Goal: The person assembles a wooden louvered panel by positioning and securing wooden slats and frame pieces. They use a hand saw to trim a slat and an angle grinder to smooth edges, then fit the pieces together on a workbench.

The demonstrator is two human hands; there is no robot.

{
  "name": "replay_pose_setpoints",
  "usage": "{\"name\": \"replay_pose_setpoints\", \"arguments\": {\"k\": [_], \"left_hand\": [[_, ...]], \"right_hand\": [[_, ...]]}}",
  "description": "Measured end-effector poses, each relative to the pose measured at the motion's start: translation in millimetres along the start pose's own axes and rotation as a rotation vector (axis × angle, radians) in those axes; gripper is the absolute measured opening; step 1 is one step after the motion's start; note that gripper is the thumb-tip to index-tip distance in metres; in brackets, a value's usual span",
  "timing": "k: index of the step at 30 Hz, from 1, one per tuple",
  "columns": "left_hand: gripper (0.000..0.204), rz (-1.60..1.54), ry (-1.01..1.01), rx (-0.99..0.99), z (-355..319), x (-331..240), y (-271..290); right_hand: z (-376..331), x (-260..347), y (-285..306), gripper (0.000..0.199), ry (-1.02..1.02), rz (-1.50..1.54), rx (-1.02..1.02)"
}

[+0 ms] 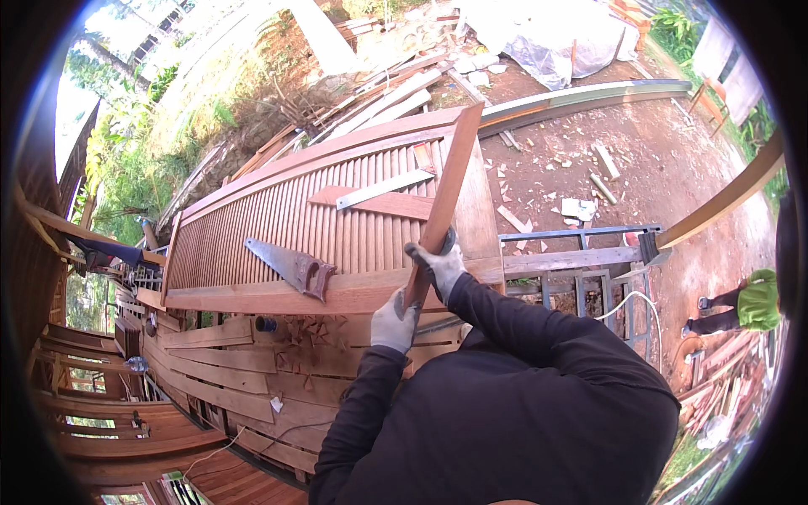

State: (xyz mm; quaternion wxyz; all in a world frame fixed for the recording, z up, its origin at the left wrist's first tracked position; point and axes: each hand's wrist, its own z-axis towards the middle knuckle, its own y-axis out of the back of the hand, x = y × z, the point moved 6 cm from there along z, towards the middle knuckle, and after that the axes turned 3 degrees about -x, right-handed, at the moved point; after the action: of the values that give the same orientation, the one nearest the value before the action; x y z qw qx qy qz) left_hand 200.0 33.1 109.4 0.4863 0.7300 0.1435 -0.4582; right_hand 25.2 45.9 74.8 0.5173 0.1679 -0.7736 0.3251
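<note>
A long reddish wooden board (455,175) is held tilted over the right end of a louvred wooden panel (337,300). Near its lower end my left hand (394,322), in a pale glove, is closed round the board. My right hand (441,265), in a white and dark glove, grips it a little higher up. On the slats lie a handsaw (289,264) with a wooden handle, near the panel's front edge, and a try square (385,189) with a pale metal blade. Under the square rests a shorter wooden piece (396,204) with a pointed end; the held board hides its right side.
Below the panel is a plank deck (223,379) with wood offcuts on it. At the right stand a dark metal frame (581,244) and a loose white cable (644,299). Wood scraps litter the dirt ground. A person in a green top (759,301) is at far right.
</note>
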Motion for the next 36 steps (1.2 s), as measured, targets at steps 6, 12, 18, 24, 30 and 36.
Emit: {"name": "replay_pose_setpoints", "arguments": {"k": [6, 12, 18, 24, 30, 36], "left_hand": [[0.035, 0.303, 0.158, 0.392, -35, 31, -19], [0.029, -0.103, 0.371, 0.18, -101, 134, 7], [0.032, -0.051, 0.551, 0.066, -171, 257, 1], [0.042, 0.112, 0.638, 0.154, -222, 372, -45], [0.042, 0.16, 0.675, 0.171, -247, 400, -55], [0.041, 0.204, 0.676, 0.184, -253, 409, -52]], "right_hand": [[76, 28, 54, 0.103, 0.112, -0.311, -0.237], [143, 41, 133, 0.107, 0.082, -1.051, -0.356], [167, 31, 133, 0.111, -0.006, -1.267, -0.374], [190, 26, 119, 0.111, 0.011, -1.261, -0.408], [196, 5, 119, 0.111, -0.047, -1.252, -0.382], [175, 13, 108, 0.11, -0.043, -1.314, -0.3]]}}
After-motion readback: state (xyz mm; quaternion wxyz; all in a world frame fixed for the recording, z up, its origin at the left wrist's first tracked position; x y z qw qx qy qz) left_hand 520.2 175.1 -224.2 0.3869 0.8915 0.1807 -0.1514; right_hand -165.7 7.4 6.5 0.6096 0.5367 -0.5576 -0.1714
